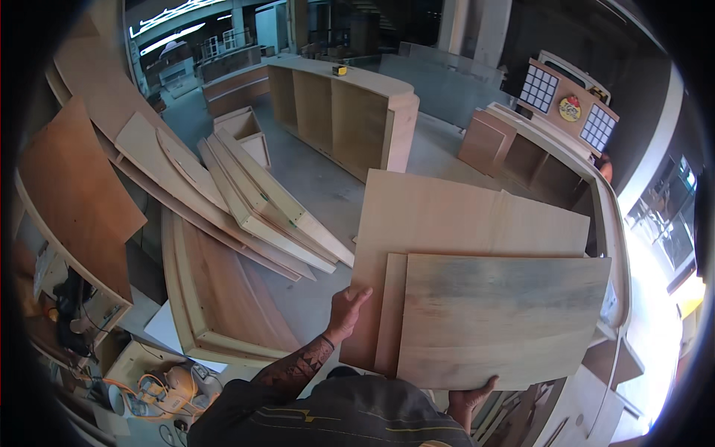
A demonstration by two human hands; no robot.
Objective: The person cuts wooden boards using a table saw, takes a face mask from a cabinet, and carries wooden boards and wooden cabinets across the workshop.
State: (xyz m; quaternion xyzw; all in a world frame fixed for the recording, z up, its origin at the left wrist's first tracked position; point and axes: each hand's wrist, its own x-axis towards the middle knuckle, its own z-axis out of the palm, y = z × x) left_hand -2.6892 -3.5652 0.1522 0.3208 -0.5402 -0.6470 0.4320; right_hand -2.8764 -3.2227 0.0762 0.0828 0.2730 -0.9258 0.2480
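Observation:
A stack of plywood panels is held up in front of my body. The largest panel (pixel 447 212) is at the back, a second panel (pixel 391 313) shows as a strip in the middle, and a darker-grained front panel (pixel 499 320) faces me. My left hand (pixel 347 313) grips the left edge of the back panel, with the thumb on its face and the fingers hidden behind. Under the lower edge of the front panel, my right hand (pixel 469 401) supports the stack; its thumb shows and most fingers are hidden.
A wooden cabinet with open compartments (pixel 402 134) stands ahead, with a yellow tape measure (pixel 339 71) on top. Long wooden frames (pixel 268 194) lean at left. Orange cords and power tools (pixel 179 391) lie lower left. A counter (pixel 488 141) and part of a person (pixel 605 167) are at right.

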